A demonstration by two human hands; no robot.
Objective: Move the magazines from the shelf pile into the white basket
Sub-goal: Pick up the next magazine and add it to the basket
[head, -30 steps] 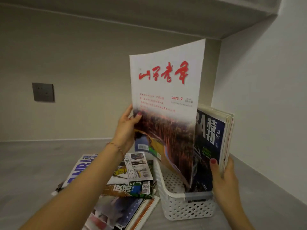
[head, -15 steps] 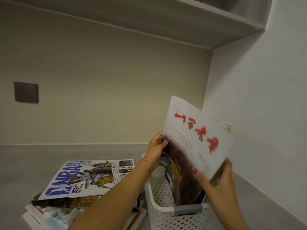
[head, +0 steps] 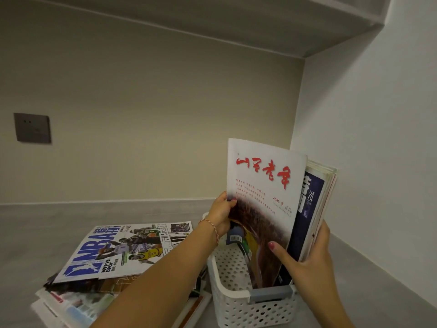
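Note:
A white magazine with red characters [head: 262, 185] stands upright in the white perforated basket [head: 234, 301]. My left hand [head: 222, 214] grips its left edge. My right hand [head: 309, 259] holds the bundle of upright magazines [head: 314, 200] behind it, thumb pressed on the white cover's lower right. The shelf pile [head: 99, 275] lies flat to the left of the basket, with an NBA magazine [head: 123, 247] on top.
The basket sits in the shelf's right corner, close to the white side wall [head: 378, 162]. A dark wall socket [head: 32, 127] is on the back wall at left. An upper shelf board [head: 260, 24] runs overhead. Grey shelf surface [head: 47, 221] extends behind the pile.
The white magazine came down from high above the basket, tilted on its way, and now stands upright in it against the other magazines. Both hands followed it down.

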